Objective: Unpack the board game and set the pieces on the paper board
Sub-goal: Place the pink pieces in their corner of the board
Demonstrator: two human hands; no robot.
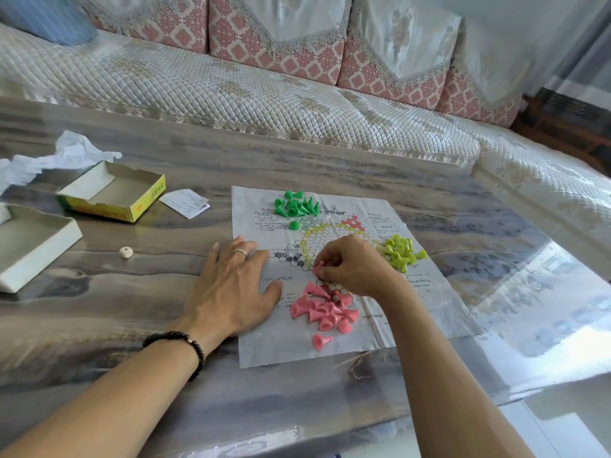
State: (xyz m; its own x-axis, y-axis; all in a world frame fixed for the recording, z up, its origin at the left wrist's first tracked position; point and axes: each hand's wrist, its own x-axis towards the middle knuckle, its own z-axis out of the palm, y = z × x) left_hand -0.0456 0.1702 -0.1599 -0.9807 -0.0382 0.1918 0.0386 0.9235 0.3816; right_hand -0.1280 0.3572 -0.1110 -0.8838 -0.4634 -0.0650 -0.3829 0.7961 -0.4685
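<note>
Our left hand [234, 285] lies flat on the paper board [334, 352]; our right hand [350, 262] pinches a pink piece [318, 269]. The pink pile [325, 309] sits just below it, the yellow-green pile [401, 252] beside its wrist.

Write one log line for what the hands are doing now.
left hand: flat on board | right hand: pinching pink piece | green pile, yellow pile, pink pile: unsorted
</note>
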